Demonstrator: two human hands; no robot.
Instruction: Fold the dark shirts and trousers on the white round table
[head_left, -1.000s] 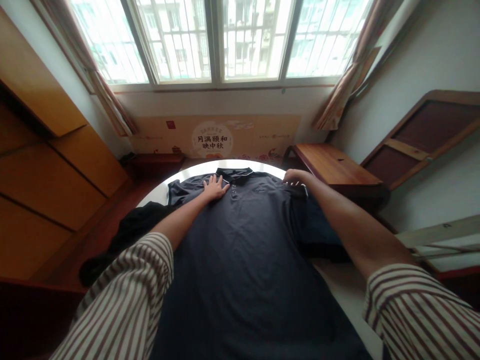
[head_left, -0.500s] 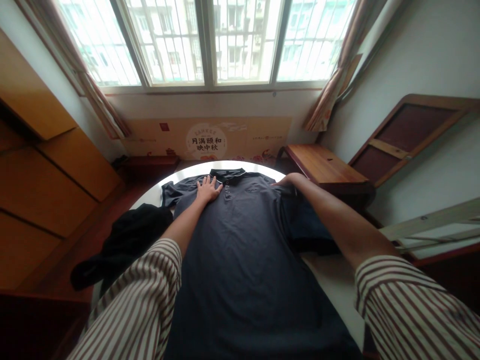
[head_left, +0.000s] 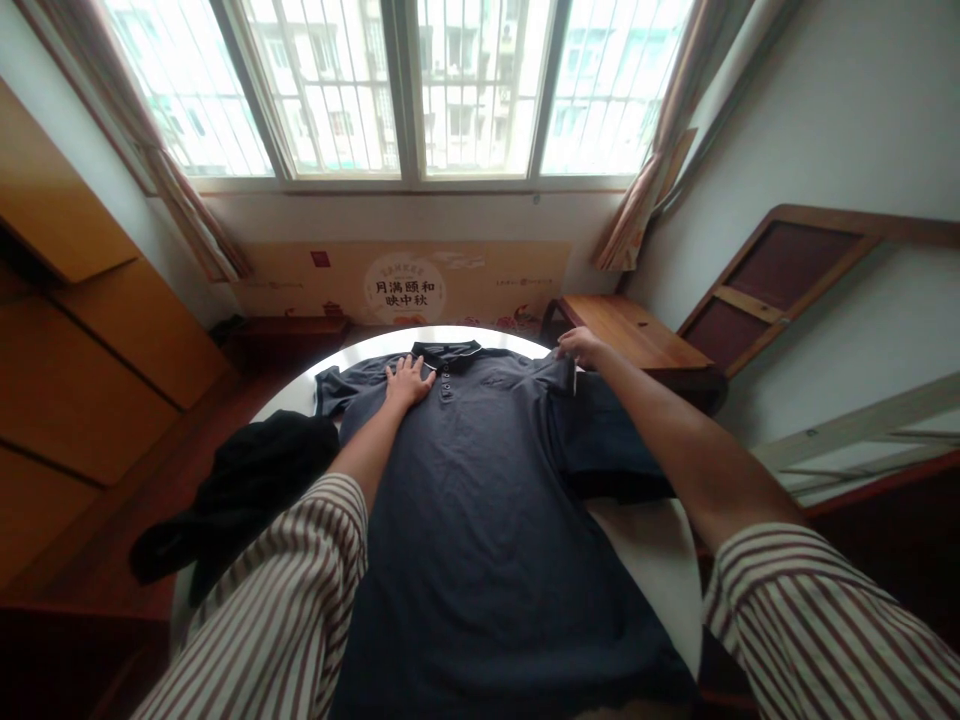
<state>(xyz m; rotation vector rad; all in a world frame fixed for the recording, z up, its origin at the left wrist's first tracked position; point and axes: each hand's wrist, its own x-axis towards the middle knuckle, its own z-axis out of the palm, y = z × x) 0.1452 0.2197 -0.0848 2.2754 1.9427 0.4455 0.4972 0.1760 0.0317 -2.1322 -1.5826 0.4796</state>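
A dark grey-blue polo shirt [head_left: 480, 500] lies front up on a round white table [head_left: 667, 560], its collar toward the window. My left hand [head_left: 409, 382] rests flat on its upper chest beside the button placket, fingers spread. At the right shoulder side, my right hand [head_left: 579, 345] pinches the edge of the short sleeve, which is slightly lifted and pulled outward. Part of a folded dark blue garment [head_left: 611, 440] shows under and beside that sleeve.
A black garment [head_left: 262, 460] hangs over the table's left side. Beyond the table on the right stands a wooden side table [head_left: 637, 335]. Wooden cabinets [head_left: 90, 370] line the left, and a long printed box [head_left: 300, 275] lies under the window.
My right hand has risen from behind the sleeve and now holds its edge up and outward. The left hand stays on the chest. The whole view has shifted slightly.
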